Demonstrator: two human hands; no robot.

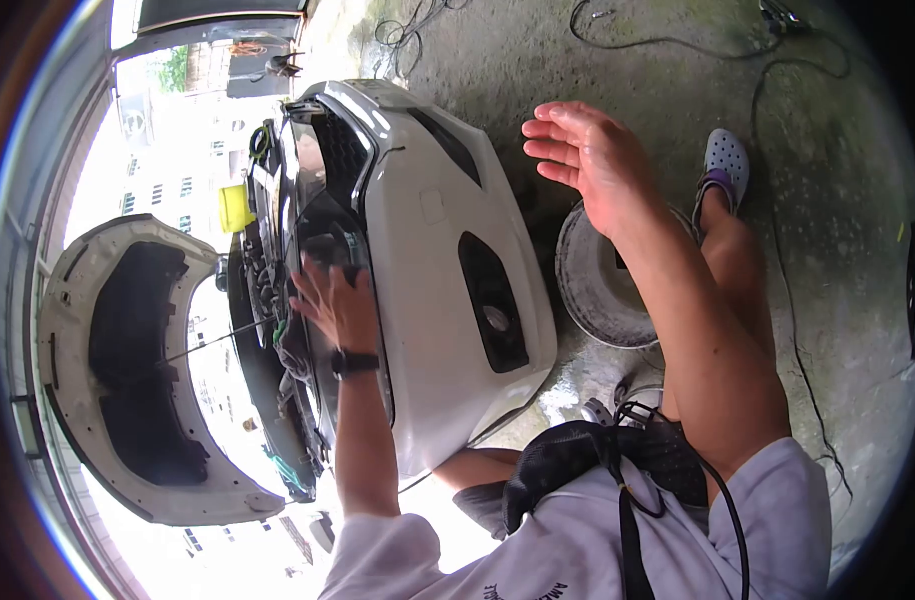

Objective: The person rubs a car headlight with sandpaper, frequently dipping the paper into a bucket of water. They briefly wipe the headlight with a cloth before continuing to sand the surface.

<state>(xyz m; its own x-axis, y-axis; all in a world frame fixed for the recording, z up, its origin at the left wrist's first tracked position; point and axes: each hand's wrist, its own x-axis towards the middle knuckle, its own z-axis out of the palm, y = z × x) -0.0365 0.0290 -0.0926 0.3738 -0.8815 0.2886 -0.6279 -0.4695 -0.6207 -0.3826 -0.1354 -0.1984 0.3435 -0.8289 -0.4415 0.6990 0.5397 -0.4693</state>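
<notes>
The view is turned sideways, with the car's front standing on the left. My left hand (339, 305), wearing a dark watch, lies with fingers spread on the glossy headlight (327, 235) of the white car. Beside it runs the white front bumper (437, 270) with a dark fog lamp recess (492, 300). My right hand (592, 160) is raised in the air, fingers stretched out and nothing in them. Its skin looks wet. Below my right forearm stands a round bucket (569, 275), partly hidden by the arm. What lies under my left palm is hidden.
The raised hood (67, 350) is held by a thin prop rod (217, 340). A yellow item (236, 207) sits by the engine bay. Dark hoses or cables (792, 320) trail over the wet concrete floor (497, 50). My foot wears a pale clog (727, 160).
</notes>
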